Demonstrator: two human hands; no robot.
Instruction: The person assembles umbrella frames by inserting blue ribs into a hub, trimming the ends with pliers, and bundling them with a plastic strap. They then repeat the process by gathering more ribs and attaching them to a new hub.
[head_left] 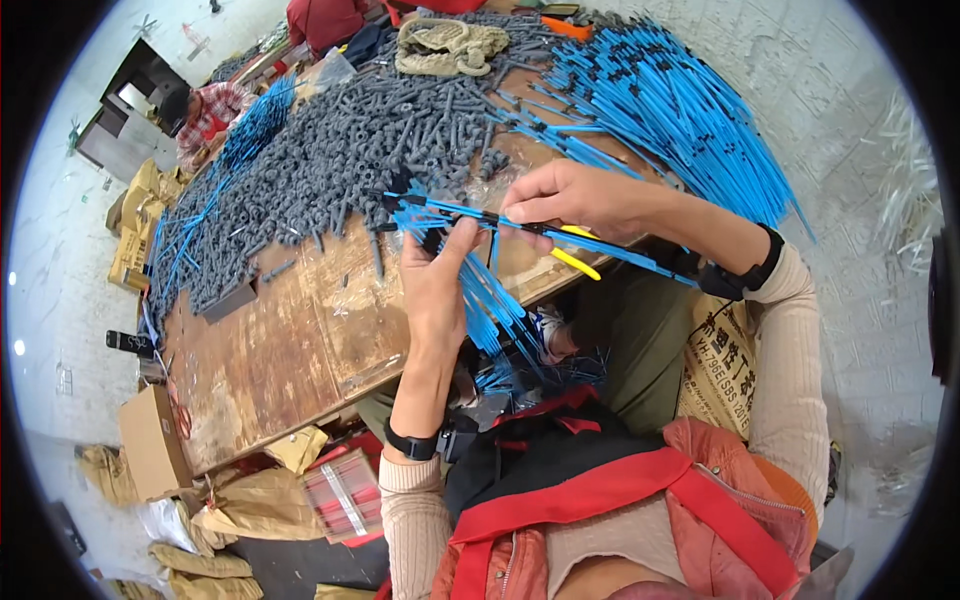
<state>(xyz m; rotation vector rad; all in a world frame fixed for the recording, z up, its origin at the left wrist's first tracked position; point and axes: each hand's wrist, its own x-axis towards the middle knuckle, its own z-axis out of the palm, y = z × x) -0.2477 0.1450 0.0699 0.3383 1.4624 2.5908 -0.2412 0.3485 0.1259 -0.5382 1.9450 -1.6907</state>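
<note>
Pale walls [830, 80] curve around a worn wooden desk [270, 350], whose middle and upper part carries a broad heap of dark grey tubular pieces [400, 130]; a beige coil of rope [450, 45] lies at its top. At the center of the frame the left hand [437, 275] has its grip closed around a fanned bunch of thin blue rods [485, 310] with black ends, which hangs toward the desk's near edge. One blue rod with black fittings [455, 208] runs slantwise from above the left thumb to the right forearm — the right hand [575, 198] pinches it near a black section. A tool's yellow handles [575, 266] jut out below the right hand's fingers; how firmly that grip has them, I cannot tell. Judging by the large pile of blue rods [680, 120] with black fittings at upper right, a good deal seems done, while the bunch in the left hand looks unfinished and the grey heap suggests plenty left. At upper left a co-worker in a plaid shirt [220, 105] bends over another blue bundle [255, 125].
</note>
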